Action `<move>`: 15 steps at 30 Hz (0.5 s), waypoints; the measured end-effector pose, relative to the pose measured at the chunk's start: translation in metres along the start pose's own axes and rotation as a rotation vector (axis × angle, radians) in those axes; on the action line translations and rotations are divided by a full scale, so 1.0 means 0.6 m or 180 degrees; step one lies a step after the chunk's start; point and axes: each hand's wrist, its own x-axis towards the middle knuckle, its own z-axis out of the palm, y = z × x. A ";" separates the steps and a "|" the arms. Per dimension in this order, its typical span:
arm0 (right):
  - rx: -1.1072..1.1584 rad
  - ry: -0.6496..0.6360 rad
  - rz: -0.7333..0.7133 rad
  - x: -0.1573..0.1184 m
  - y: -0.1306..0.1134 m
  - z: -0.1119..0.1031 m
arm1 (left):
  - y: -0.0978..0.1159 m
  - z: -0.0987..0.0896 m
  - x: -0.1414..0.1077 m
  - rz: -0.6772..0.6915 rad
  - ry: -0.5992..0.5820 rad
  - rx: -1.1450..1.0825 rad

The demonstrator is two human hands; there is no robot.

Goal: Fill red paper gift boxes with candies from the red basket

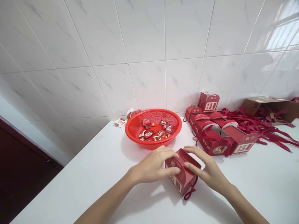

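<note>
A red gift box (184, 184) with a cord handle (190, 192) stands on the white table in front of me. My left hand (158, 165) grips its rounded near-left flap between thumb and fingers. On the other side, my right hand (205, 166) pinches the opposite flap, thumb inside the top edge and fingers behind. The top of the box is partly folded in; its contents are hidden from here. Just beyond my left hand sits a red plastic basket (130, 134) holding several wrapped candies (149, 133).
Several more red gift boxes (216, 143) stand in rows at the right against the tiled wall (147, 84). Past them lie dark red ribbons (252, 124) and a cardboard box (251, 107) on its side. A small printed card (120, 122) lies left of the basket, near the table edge (77, 165).
</note>
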 end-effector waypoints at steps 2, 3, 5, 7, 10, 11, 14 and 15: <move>0.0111 -0.0131 -0.0049 0.001 -0.003 -0.001 | -0.001 0.012 0.003 -0.0138 0.0189 -0.0021; 0.0149 -0.0186 -0.0040 0.001 -0.005 -0.002 | -0.002 0.018 0.005 -0.0206 0.0274 -0.0059; 0.0165 -0.0256 0.0002 0.000 -0.007 -0.003 | -0.006 0.028 0.007 -0.0277 0.0371 -0.0221; 0.0115 -0.0307 0.0023 -0.001 -0.008 -0.002 | -0.011 0.036 0.010 -0.0234 0.0389 -0.0433; -0.0005 -0.0343 -0.0045 -0.002 -0.009 0.000 | -0.018 0.045 0.017 0.0005 0.0306 -0.0697; -0.0041 -0.0320 -0.0086 -0.001 -0.011 0.000 | -0.020 0.047 0.020 0.0119 0.0274 -0.0782; -0.0098 -0.0154 -0.0211 0.001 -0.015 -0.003 | -0.025 0.052 0.029 0.0404 0.0283 -0.0981; -0.0122 -0.0049 -0.0230 0.002 -0.016 -0.006 | -0.026 0.053 0.032 0.0429 0.0310 -0.0996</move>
